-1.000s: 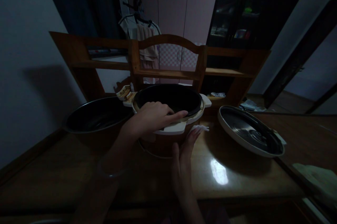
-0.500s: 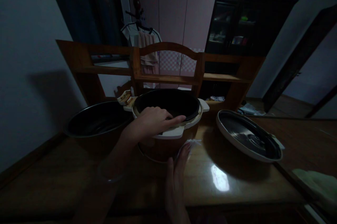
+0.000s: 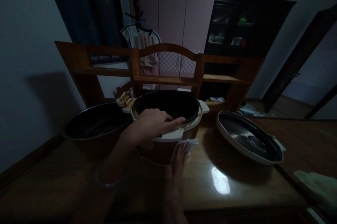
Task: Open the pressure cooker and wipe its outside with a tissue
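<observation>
The room was dim, so much detail was lost. The right hand (image 3: 177, 162) pressed a white cloth (image 3: 190, 143) against the cooker's (image 3: 168, 136) near side; its fingers hid most of the cloth, and its forearm ran off the bottom edge. The left hand (image 3: 152, 123) lay over the cooker's near rim, covering that stretch of it. The cooker's dark inside showed no contents that could be told. The pan (image 3: 96, 121) at left was partly hidden behind the left forearm and the cooker. A pale green thing (image 3: 319, 185) was cut off at the lower right corner. Items inside the far cabinet (image 3: 237, 27) were too small and dark to identify.
</observation>
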`<state>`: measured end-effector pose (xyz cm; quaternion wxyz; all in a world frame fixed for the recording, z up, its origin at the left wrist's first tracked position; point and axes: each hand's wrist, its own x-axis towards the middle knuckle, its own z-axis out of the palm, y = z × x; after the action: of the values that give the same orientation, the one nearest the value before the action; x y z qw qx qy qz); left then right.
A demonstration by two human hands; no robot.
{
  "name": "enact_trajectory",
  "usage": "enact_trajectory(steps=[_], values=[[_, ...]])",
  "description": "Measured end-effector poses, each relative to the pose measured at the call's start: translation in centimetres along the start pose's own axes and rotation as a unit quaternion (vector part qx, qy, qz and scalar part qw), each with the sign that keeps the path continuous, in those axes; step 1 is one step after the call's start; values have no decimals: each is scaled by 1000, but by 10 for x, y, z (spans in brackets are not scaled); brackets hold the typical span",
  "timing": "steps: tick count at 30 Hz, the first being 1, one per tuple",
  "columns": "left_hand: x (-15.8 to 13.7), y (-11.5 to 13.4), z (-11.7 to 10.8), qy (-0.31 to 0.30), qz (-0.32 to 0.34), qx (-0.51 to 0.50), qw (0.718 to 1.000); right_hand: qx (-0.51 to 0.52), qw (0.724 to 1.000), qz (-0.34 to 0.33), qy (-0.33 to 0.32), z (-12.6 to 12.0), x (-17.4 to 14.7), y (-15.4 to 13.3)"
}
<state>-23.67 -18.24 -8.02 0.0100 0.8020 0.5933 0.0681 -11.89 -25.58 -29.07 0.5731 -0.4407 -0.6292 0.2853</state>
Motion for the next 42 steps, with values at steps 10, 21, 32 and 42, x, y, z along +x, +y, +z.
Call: enact_trajectory(steps=[10, 21, 32, 42], values=[[3, -3, 4, 5, 2, 12, 1000, 115, 986, 90, 77, -25, 44, 17], [1, -2, 3, 8, 5, 9, 1000, -4, 996, 59, 69, -4, 25, 9], [3, -3, 3, 6, 3, 15, 1000, 22, 993, 71, 95, -11, 29, 3], [1, -1, 1, 3, 13, 4, 1000, -1, 999, -9, 42, -12, 28, -17]])
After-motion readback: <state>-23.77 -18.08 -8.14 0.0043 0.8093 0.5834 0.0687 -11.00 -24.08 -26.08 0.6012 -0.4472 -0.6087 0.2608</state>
